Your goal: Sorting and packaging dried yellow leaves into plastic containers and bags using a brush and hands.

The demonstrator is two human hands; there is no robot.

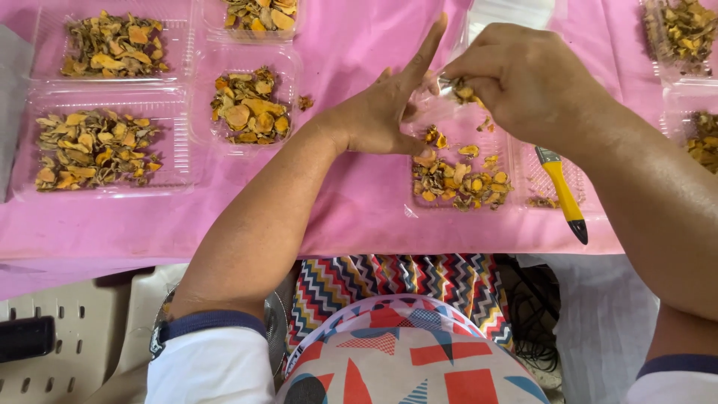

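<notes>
Hands over clear tray (pixel 419 200) on pink cloth (pixel 351 202). I note right hand (pixel 523 78) pinching dried yellow slices (pixel 465 92); left hand (pixel 389 105) open, fingers spread, touching clear bag (pixel 434 112). Yellow-handled brush (pixel 562 191) beside tray.

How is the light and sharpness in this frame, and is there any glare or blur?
Head view: soft, even light, only faint shadows on the pink cloth; mild glare on the clear trays; left hand and right hand slightly soft, dried yellow slices sharp; edges bend slightly.
</notes>
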